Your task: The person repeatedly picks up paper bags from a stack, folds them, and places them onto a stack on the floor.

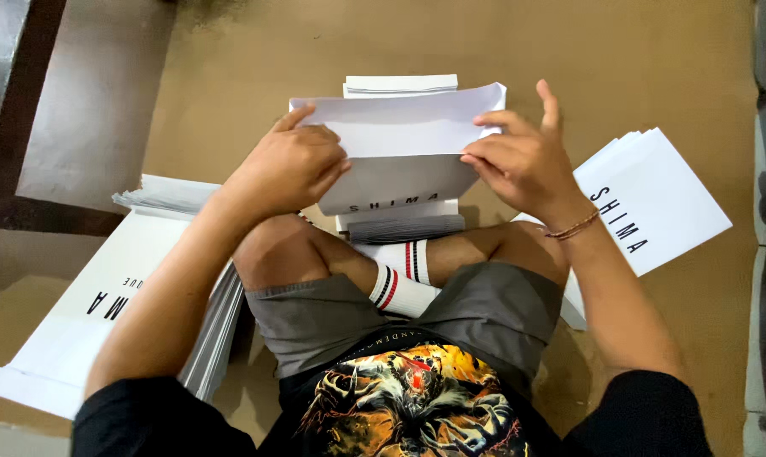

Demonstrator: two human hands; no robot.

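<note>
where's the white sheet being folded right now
In the head view, the white sheet is at centre, held up between the left hand and right hand, above the crossed legs and in front of a paper stack.

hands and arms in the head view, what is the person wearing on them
Both arms are bare from the short black sleeves down. The right hand has a thin reddish-brown cord bracelet around its wrist. The left hand and its wrist carry nothing: no ring, watch or glove shows on either hand.
</note>
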